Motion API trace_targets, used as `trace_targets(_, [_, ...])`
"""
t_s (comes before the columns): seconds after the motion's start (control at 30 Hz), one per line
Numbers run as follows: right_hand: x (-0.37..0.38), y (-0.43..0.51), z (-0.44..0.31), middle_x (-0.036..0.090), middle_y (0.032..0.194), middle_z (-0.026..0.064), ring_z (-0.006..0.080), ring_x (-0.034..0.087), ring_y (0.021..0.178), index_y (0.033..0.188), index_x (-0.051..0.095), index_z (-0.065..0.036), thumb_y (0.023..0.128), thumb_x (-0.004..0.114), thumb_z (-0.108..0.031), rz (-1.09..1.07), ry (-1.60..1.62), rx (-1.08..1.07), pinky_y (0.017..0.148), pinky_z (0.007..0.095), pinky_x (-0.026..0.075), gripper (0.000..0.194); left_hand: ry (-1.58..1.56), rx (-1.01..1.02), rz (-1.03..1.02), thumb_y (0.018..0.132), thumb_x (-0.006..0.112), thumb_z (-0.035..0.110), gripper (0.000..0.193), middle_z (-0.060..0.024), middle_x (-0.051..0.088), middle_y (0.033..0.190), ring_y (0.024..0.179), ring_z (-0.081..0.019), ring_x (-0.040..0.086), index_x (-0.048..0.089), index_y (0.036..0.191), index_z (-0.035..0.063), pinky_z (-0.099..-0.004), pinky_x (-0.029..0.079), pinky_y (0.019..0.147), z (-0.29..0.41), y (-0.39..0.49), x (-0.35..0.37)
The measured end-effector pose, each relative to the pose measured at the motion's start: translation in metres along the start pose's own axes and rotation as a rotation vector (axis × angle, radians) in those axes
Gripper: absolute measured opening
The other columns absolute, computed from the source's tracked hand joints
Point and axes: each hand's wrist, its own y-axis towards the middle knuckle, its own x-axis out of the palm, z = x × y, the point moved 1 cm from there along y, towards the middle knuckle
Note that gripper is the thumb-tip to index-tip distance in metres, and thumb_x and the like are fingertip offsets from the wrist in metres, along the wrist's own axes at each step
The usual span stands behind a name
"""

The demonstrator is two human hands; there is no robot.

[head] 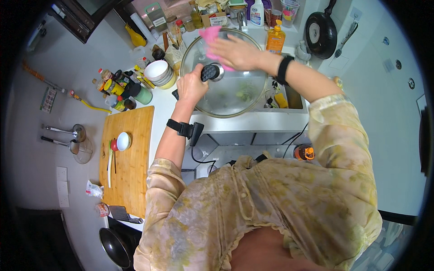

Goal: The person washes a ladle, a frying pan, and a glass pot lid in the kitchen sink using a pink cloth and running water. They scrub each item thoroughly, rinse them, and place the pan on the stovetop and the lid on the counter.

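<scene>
A large round glass pot lid (223,101) with a metal rim is held over the sink and the white counter edge. My left hand (192,86) grips the black textured knob (209,72) at the lid's middle. On the lid's upper part, my right hand (235,52) lies flat with its fingers spread, pressing a pink cloth (211,35) against the glass. Part of the cloth is hidden under the palm. Through the glass, green bits show blurred below.
A sink (295,96) with a yellow sponge (280,100) lies under the lid's right side. Stacked bowls (157,71) and several jars stand left. An orange soap bottle (275,40) stands behind. The wooden cutting board (134,183) carries a small white bowl (124,141); a cleaver (119,213) lies near.
</scene>
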Motion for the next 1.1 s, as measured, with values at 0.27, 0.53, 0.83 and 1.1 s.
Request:
trace_targets(0.27, [-0.004,-0.043,0.016,0.038,0.151,0.0052,0.0208,0.032,0.142,0.146,0.039,-0.018,0.095,0.053,-0.031,0.125,-0.046,0.051,0.116,0.0527,0.023,0.054,-0.152,-0.300,0.156,0.071,0.068,0.018,0.034,-0.0228,0.068,0.084,0.084,-0.0418,0.066,0.062,0.101,0.0048,-0.0486,0.051,0.076,-0.020,0.006,0.022])
trace_targets(0.53, [0.010,-0.009,-0.057,0.040,0.149,0.0093,0.0227,0.031,0.142,0.141,0.044,-0.005,0.088,0.056,-0.025,0.165,-0.151,0.147,0.117,0.0468,0.020,0.058,-0.968,-0.512,0.203,0.069,0.069,0.007,0.017,-0.0099,0.063,0.071,0.059,-0.0199,0.060,0.059,0.079,-0.0024,-0.0337,0.048,0.055,-0.017,0.036,0.050])
trace_targets(0.83, [0.053,-0.049,-0.076,0.053,0.137,0.0098,0.0230,0.040,0.136,0.132,0.053,-0.003,0.085,0.052,-0.016,0.057,-0.151,-0.159,0.118,0.0452,0.023,0.049,-1.707,-0.757,0.164,0.076,0.055,-0.001,0.009,-0.0007,0.046,0.056,0.043,-0.0122,0.043,0.050,0.072,0.0052,-0.0281,0.034,0.042,-0.017,0.051,0.032])
trace_targets(1.1, [0.092,-0.097,-0.038,0.062,0.120,0.0138,0.0280,0.059,0.113,0.119,0.058,-0.003,0.098,0.049,-0.027,-0.061,1.461,0.926,0.102,0.0464,0.045,0.032,-2.540,-0.674,-0.222,0.084,0.047,0.005,0.023,0.0036,0.037,0.055,0.048,-0.0096,0.035,0.038,0.064,0.0122,-0.0262,0.034,0.050,-0.031,0.054,-0.006])
